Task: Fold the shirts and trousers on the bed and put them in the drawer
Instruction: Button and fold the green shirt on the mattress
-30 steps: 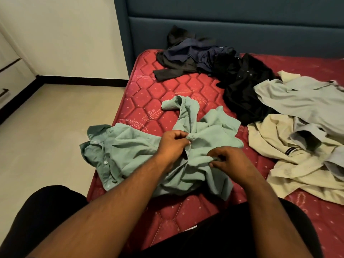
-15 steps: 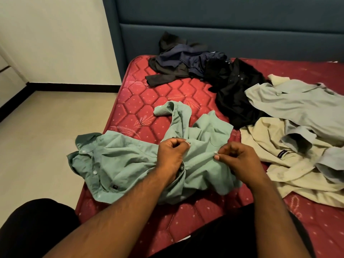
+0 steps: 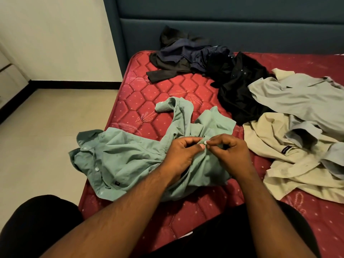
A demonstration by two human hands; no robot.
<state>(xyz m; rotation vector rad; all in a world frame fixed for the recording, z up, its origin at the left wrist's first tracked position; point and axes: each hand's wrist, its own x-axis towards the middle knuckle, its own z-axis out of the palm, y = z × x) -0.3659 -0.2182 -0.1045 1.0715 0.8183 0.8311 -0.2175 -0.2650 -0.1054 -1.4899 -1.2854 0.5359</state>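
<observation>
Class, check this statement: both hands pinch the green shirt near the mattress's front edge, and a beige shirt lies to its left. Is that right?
Not quite. In the head view, both the left hand and right hand do pinch the green shirt, but the beige shirt lies to its right, not its left.

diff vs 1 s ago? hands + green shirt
The right hand moved up and toward the left hand; their fingertips now meet, pinching a small white button on the crumpled light green button-up shirt. Both kept their grip on the fabric. The shirt's collar end and the other clothes on the red quilted mattress stayed put.
</observation>
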